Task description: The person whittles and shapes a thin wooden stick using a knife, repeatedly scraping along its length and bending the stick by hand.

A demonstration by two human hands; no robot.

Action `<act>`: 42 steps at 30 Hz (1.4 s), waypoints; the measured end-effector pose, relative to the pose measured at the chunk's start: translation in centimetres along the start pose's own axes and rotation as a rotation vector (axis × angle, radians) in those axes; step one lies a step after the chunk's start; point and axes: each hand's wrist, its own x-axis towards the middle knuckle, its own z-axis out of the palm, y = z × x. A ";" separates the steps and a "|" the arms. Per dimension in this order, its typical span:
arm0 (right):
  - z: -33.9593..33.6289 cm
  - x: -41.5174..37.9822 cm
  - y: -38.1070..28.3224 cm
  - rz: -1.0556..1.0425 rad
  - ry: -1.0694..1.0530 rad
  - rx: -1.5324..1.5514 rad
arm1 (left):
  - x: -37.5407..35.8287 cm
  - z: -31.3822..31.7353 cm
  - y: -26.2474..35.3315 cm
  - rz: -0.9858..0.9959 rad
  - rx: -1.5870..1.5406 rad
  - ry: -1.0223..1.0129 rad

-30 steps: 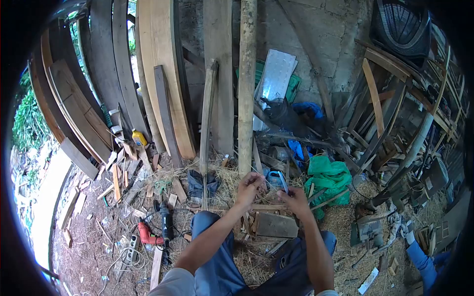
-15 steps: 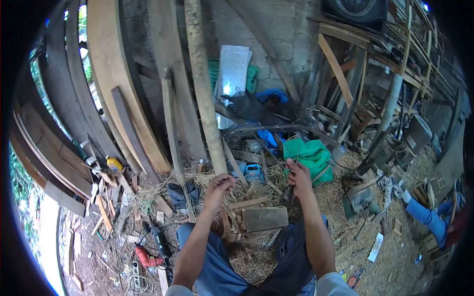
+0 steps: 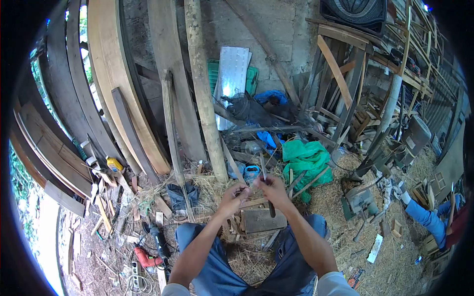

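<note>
Steel blade of a knife is standing upright in the closed right hand, working a thin strip pinched by the left hand over the knees; shaving is looking unfinished.

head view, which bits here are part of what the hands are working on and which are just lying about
In hand:
- knife, gripped in the right hand, blade up
- thin strip, pinched by the left hand
- wood block just below the hands

Lying about:
- red drill
- angle grinder
- yellow bottle
- green cloth
- metal sheet
- leaning planks
</note>
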 end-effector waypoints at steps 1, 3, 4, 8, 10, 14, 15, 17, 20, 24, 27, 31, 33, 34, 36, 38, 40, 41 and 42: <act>0.5 -0.2 0.1 -0.012 -0.036 -0.106 | 0.0 0.0 0.1 -0.003 0.001 0.005; 1.2 0.4 1.1 -0.148 -0.038 -0.195 | 0.0 -0.2 0.4 0.019 -0.040 0.058; 1.5 0.5 1.4 -0.286 -0.035 -0.287 | 0.0 -0.3 0.6 0.014 -0.040 0.063; 1.1 -0.3 -0.3 -0.060 -0.208 -0.264 | 0.1 -0.6 0.9 0.038 -0.018 0.077; 1.6 -0.5 0.0 -0.105 -0.243 -0.182 | -0.1 -0.8 0.7 0.035 -0.018 0.053; 1.3 -0.6 -0.9 0.079 -0.235 0.043 | -0.1 -0.5 0.7 0.034 0.063 0.048; 1.2 -0.7 -1.2 0.082 -0.237 0.044 | -0.3 -0.5 0.7 0.090 0.105 0.067; 0.8 -0.7 -1.9 0.152 -0.238 0.171 | 0.1 -0.8 0.1 0.122 0.165 0.070; 0.7 -0.5 -2.4 0.205 -0.167 0.166 | 0.0 -0.3 0.6 0.141 0.262 0.089; 0.0 -0.1 -2.1 0.210 -0.197 0.160 | -0.2 0.6 1.4 0.143 0.396 0.180; 0.0 0.0 -1.8 0.173 -0.155 0.055 | -0.2 0.6 1.3 0.177 0.548 0.204; 0.1 0.1 -2.1 0.212 -0.148 0.128 | -0.2 0.9 1.7 0.244 0.627 0.252; 0.2 0.1 -2.1 0.206 -0.139 0.132 | -0.2 1.1 1.6 0.223 0.654 0.289; 0.1 0.2 -1.9 0.190 -0.130 0.111 | -0.2 1.2 1.7 0.224 0.650 0.292; -0.3 1.0 -0.8 0.174 -0.125 0.084 | -0.1 1.3 1.9 0.273 0.659 0.280; -1.6 2.2 1.6 -0.107 0.065 -0.300 | -0.4 0.7 1.5 0.266 0.679 0.279; -6.6 3.6 1.2 -0.005 0.303 -0.086 | -0.9 0.4 1.3 0.259 0.697 0.275; -7.3 3.1 0.7 -0.007 0.304 -0.079 | -1.4 0.0 1.6 0.244 0.634 0.278; -7.6 2.4 -0.5 0.038 0.247 0.002 | -1.6 -0.5 1.9 0.233 0.569 0.287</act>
